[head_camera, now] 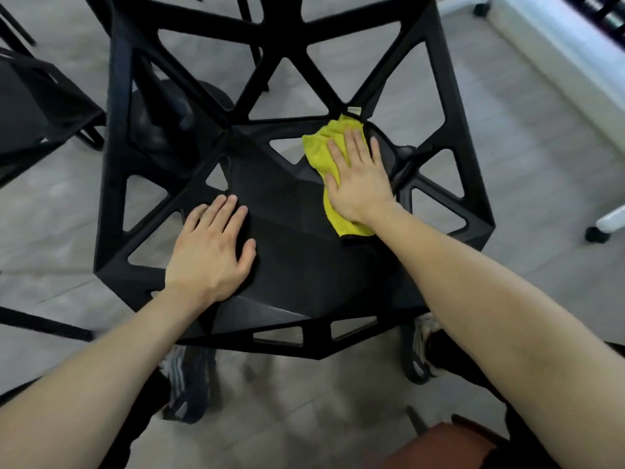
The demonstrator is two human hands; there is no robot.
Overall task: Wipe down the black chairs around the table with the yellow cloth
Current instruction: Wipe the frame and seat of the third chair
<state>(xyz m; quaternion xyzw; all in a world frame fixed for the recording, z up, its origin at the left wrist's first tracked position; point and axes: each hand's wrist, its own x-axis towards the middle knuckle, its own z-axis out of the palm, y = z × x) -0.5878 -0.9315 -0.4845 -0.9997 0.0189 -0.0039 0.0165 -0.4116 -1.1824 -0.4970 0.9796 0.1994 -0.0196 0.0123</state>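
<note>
Black chair (297, 265) seat, yellow cloth (324, 154) under flat right hand (362, 184).

Below me I see a pale grey tiled floor (500, 137) under even, soft light. A white furniture base on black castor wheels (597, 233) stands at the right edge, beside a long white panel (554, 62) running diagonally along the upper right. Thin black metal legs (44, 324) cross the floor at left. A rust-brown rounded seat edge (449, 445) shows at the bottom right corner. At upper right a second black castor (482, 8) rests on the tiles, slightly blurred.
</note>
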